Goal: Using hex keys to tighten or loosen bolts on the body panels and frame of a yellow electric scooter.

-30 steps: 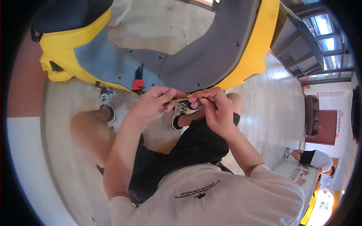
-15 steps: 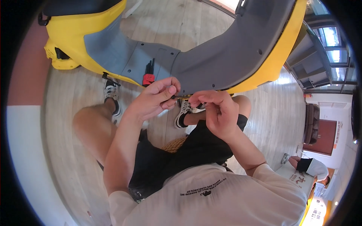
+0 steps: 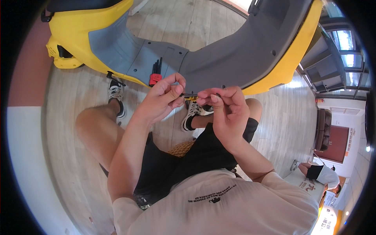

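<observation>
Having risen slightly, the left hand [image 3: 159, 99] and right hand [image 3: 231, 113] are pinching a thin dark rod [image 3: 190, 94] between fingertips.

Left hand [image 3: 161, 101], right hand [image 3: 230, 113] pinch dark rod [image 3: 190, 94] near scooter [image 3: 223, 64].

thin rod [image 3: 190, 94]: dark, metal-looking. hex keys [image 3: 158, 65]: dark metal. holder [image 3: 155, 79]: smooth red plastic. scooter side panel [image 3: 74, 29]: glossy yellow plastic. footboard [image 3: 166, 53]: matt grey plastic. floor [image 3: 282, 107]: wood-look, faint sheen. shirt [image 3: 254, 209]: matt cloth.
</observation>
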`<state>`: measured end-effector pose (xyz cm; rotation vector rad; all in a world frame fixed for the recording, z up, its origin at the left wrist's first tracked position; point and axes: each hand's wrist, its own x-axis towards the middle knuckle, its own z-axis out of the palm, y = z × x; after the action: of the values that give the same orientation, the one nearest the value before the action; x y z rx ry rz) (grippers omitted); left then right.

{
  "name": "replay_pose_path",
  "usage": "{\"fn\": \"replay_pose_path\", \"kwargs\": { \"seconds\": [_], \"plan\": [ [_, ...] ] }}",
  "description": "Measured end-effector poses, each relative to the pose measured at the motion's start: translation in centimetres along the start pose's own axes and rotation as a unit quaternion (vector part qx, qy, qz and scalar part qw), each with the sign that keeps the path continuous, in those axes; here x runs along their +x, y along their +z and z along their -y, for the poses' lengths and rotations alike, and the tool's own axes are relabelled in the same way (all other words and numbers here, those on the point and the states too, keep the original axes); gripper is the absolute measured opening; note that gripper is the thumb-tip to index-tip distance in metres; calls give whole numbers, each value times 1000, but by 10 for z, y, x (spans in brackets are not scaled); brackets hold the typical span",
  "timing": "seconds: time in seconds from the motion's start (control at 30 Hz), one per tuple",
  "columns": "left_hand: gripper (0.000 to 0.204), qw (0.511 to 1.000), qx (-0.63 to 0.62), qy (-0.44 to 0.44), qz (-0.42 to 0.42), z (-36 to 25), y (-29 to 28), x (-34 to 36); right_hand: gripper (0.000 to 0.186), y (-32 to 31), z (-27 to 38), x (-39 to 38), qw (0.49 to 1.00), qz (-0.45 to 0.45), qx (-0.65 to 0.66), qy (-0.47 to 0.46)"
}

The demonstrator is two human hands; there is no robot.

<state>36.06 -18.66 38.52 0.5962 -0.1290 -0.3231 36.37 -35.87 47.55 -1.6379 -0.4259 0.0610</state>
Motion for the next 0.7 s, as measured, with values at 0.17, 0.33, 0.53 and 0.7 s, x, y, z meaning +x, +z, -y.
{"fn": "replay_pose_path", "kwargs": {
  "seconds": [0.17,0.33,0.53,0.7],
  "plan": [
    [19,996,68,6,-50,10,-1,3,4,-4,-6,4,998,-28,-12,53],
    [11,982,-40,-22,-183,57,-20,17,6,-29,-26,28,925,106,-365,22],
    [16,854,-359,-79,-369,126,-56,59,11,-31,-102,66,826,263,-498,3],
    [16,770,-452,-9,-451,145,-92,84,9,-13,-160,90,813,285,-508,-4]
  ]
}}
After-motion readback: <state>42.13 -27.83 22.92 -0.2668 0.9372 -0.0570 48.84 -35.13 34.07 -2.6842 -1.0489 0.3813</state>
